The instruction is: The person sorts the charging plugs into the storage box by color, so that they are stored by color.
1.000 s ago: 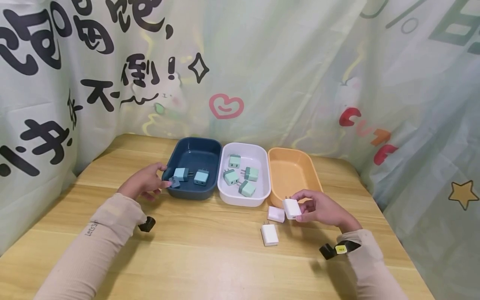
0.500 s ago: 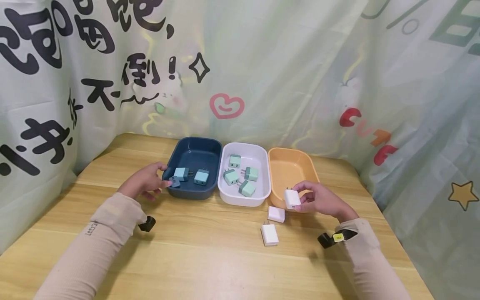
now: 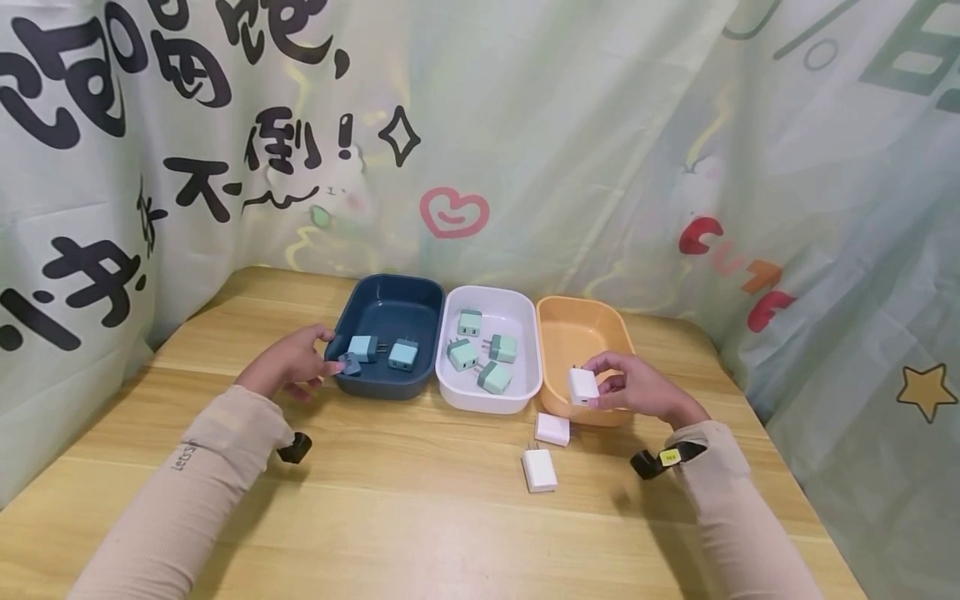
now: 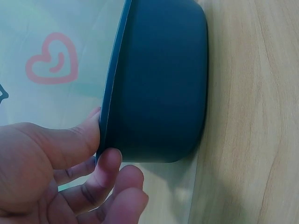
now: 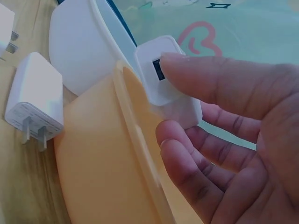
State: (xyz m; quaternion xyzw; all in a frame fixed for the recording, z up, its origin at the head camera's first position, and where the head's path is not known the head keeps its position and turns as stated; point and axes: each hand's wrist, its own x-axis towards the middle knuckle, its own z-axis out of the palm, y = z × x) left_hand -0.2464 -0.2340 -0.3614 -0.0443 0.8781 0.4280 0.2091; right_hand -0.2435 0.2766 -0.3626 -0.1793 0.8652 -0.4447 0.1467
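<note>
A white USB charger point(image 3: 582, 387) is pinched between thumb and fingers of my right hand point(image 3: 637, 387). In the right wrist view, this charger point(image 5: 161, 70) is just above the orange box's rim, its USB port partly under the thumb. My left hand point(image 3: 296, 362) grips the rim of the navy box point(image 3: 386, 387) at its near left corner. The left wrist view has the thumb on one side of that rim and a finger on the other. Two light-blue chargers point(image 3: 402, 354) lie in the navy box. Beside the left fingertips, a small grey-blue piece point(image 3: 349, 363) is too unclear to name.
The white box point(image 3: 487, 403), holding several mint-green chargers point(image 3: 502, 347), stands between the navy box and the orange box point(image 3: 581, 321). In front lie two white chargers point(image 3: 552, 429) on the wooden table point(image 3: 420, 508). A printed curtain point(image 3: 555, 167) hangs behind.
My right hand has lifted the white charger up and away from the table, over the orange box's near edge. My left hand stays at the navy box.
</note>
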